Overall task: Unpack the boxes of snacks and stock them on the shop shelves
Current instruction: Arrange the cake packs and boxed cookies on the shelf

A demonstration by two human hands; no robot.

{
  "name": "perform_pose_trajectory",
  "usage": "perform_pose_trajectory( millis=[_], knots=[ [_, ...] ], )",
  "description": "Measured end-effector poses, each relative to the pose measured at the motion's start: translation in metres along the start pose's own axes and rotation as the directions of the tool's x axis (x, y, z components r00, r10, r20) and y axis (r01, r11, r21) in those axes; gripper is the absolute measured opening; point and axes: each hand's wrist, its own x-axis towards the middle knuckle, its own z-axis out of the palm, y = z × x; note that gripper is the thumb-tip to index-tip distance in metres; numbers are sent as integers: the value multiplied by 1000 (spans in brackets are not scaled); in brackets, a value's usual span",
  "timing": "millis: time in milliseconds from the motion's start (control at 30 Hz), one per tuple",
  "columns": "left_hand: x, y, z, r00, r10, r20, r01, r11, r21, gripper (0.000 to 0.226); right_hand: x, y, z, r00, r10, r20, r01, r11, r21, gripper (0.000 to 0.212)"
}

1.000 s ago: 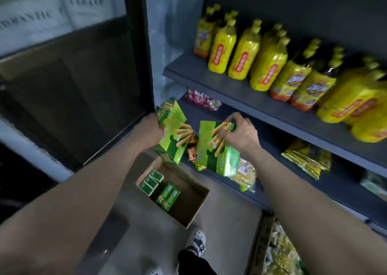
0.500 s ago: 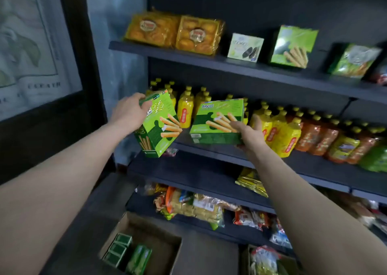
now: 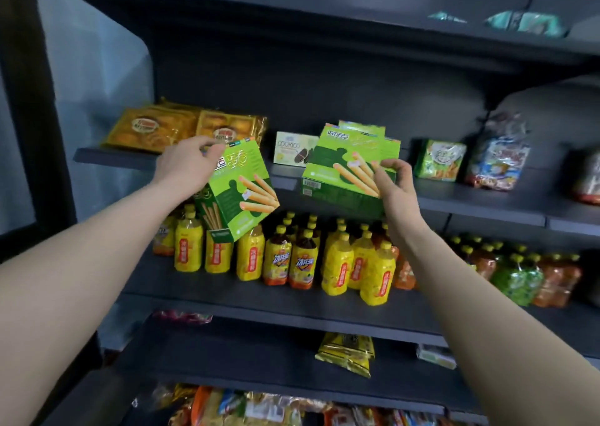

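The left hand (image 3: 186, 162) is gripping the left box (image 3: 242, 192) by its top edge, the right hand (image 3: 394, 182) holding the right box (image 3: 350, 162); both probably light, stiff cardboard.

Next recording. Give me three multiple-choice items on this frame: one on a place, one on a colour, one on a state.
1. Where does the white cookie box stand?
A. In a carton
B. On the shelf, between the cake packs and the right box
C. On the floor

2. What colour are the caps of the bottles?
A. Red
B. Blue
C. Yellow

3. What is the left hand doing?
A. Gripping the left box
B. Hanging empty
C. Pressing a bottle

Answers: 1 B, it stands on that shelf with the cake packs on one side and the green right box on the other. 2 C, every visible cap is yellow. 3 A, its fingers curl round the top of the tilted green box.
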Motion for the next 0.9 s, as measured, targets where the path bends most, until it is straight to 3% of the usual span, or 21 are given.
perform_pose_trajectory(
  millis=[267,567,733,800,833,900],
  knots=[
    [43,57,49,1000,-6,-13,4,995,-100,43,76,16,-59,993,-105,-45,96,980,-174,30],
    [89,98,93,1000,16,4,-15,983,-182,43,136,31,-83,974,-96,-204,80,993,-86,32],
    [117,122,126,999,24,24,-19,975,-222,43,167,41,-119,975,105,-194,-40,949,314,83],
    [128,134,143,998,39,39,-30,978,-207,42,188,53,-134,949,114,-293,-44,971,236,72],
    [133,139,151,998,45,41,-36,980,-197,42,218,80,-151,932,188,-311,-103,957,269,63],
    [145,149,168,997,51,53,-39,980,-197,43,261,106,-160,930,243,-277,-178,955,238,62]
  ],
)
